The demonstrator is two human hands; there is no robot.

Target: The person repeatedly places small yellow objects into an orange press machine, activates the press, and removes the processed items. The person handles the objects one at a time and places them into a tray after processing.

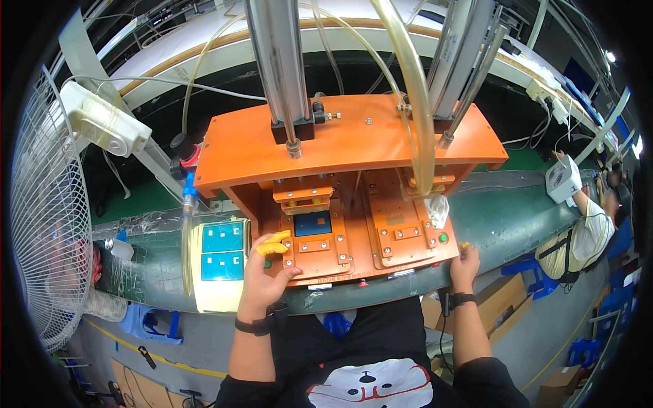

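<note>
Blue rectangular panel [310, 226] lies in the left fixture [318, 259] of an orange metal press [367, 146]. The left hand [264, 280], in yellow finger covers [271, 244], holds thumb and fingers apart; the right hand's [465, 266] finger spacing is unclear. Straying fingertips risk pinching should the orange block [303, 195] above drop.

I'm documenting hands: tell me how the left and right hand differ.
The left hand is at the left front of the orange press, the right hand at its right front corner. The left shows broad yellow finger covers; the right, only a little yellow. Both wear dark wristbands.
</note>
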